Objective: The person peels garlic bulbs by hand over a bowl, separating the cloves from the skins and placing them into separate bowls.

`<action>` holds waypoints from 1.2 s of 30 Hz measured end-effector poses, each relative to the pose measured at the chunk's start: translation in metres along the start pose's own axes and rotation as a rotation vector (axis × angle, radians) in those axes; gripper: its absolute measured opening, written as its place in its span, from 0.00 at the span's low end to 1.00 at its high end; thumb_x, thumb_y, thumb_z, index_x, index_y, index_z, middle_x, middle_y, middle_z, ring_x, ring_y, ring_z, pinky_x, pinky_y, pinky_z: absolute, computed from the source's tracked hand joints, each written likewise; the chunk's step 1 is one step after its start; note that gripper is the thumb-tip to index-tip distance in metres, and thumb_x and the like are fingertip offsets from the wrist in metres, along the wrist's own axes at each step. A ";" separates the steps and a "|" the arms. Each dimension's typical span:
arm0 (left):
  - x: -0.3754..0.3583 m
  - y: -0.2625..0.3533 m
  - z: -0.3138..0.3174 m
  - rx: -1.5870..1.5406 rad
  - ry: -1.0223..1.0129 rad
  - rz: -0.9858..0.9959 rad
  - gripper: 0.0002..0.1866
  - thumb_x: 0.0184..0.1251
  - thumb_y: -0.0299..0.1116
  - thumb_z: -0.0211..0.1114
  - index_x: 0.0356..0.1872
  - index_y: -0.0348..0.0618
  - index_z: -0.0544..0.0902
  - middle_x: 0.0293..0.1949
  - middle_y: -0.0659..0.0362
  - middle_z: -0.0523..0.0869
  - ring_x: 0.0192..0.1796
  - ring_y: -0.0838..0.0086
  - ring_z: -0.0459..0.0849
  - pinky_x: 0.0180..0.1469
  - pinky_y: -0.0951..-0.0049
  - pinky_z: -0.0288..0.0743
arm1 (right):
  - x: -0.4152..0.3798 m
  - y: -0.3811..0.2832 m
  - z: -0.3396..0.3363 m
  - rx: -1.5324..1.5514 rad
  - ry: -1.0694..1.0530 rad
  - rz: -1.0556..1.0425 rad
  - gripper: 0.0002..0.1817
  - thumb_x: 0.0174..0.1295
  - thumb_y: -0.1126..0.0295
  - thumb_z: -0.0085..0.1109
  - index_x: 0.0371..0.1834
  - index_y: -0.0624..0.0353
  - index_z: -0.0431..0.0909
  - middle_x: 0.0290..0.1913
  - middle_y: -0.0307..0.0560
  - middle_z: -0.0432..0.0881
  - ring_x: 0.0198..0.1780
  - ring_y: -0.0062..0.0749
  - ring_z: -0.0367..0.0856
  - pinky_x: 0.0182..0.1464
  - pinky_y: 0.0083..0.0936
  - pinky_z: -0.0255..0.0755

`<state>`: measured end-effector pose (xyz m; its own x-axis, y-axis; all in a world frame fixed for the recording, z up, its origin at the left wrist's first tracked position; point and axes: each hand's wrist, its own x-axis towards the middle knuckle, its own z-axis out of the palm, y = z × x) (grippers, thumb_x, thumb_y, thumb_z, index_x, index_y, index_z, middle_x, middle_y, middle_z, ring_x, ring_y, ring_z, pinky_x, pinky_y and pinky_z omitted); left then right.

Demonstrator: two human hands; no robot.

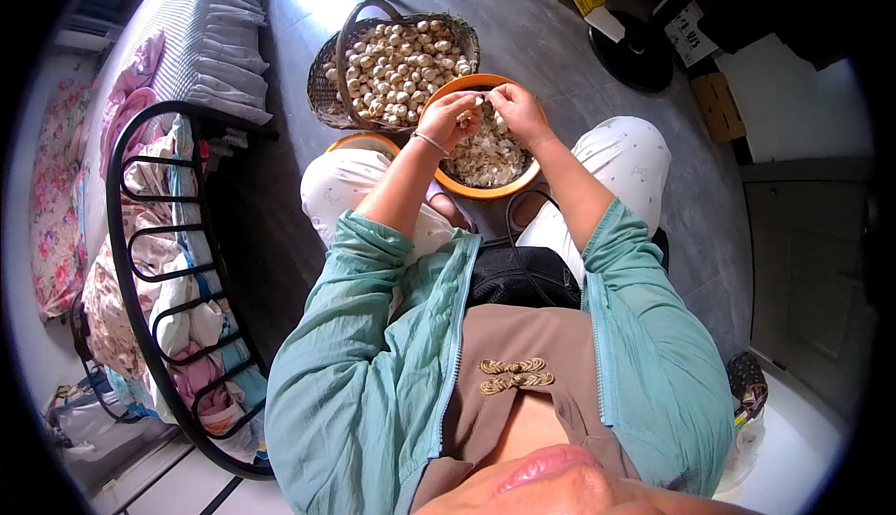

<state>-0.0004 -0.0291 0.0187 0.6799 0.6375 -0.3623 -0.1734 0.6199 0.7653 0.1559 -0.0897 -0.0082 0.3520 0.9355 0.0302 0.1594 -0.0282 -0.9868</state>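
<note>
Jacket (336, 403) teal, wrinkled, open front, light-blue zip (452, 366), sleeves (373, 240) end near elbows. Top (532, 330) brown, 2 gold knot fasteners (509, 366). Trousers (625, 156) white, small dark print. Bracelet (431, 144) thin, silvery.

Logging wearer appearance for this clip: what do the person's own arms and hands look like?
Loose, wrinkled blue-green sleeves end near the elbows. The left hand is gloveless, with a thin, pale bracelet at its wrist; the right hand is gloveless too.
</note>
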 end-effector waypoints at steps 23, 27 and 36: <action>0.000 0.005 -0.009 0.176 0.202 -0.046 0.10 0.63 0.39 0.59 0.40 0.44 0.77 0.23 0.65 0.76 0.23 0.78 0.74 0.21 0.81 0.65 | -0.011 -0.024 -0.004 0.667 -0.253 0.354 0.16 0.62 0.77 0.48 0.54 0.63 0.67 0.40 0.39 0.73 0.42 0.22 0.75 0.48 0.19 0.72; -0.010 0.013 0.005 0.269 0.137 -0.126 0.13 0.63 0.43 0.60 0.40 0.46 0.78 0.25 0.64 0.79 0.25 0.77 0.78 0.23 0.79 0.68 | -0.011 -0.031 -0.004 0.336 -0.238 0.123 0.16 0.60 0.79 0.51 0.53 0.61 0.69 0.37 0.34 0.71 0.39 0.15 0.71 0.46 0.16 0.70; -0.006 0.008 -0.001 0.159 -0.060 -0.064 0.13 0.65 0.41 0.58 0.43 0.44 0.77 0.30 0.63 0.79 0.26 0.78 0.76 0.24 0.80 0.68 | -0.017 -0.043 0.003 -0.082 -0.139 -0.349 0.15 0.55 0.81 0.51 0.47 0.59 0.74 0.46 0.48 0.76 0.48 0.37 0.76 0.51 0.25 0.70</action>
<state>-0.0065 -0.0271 0.0267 0.7279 0.5676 -0.3846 -0.0167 0.5754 0.8177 0.1407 -0.1031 0.0337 0.1362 0.9325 0.3345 0.3231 0.2774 -0.9048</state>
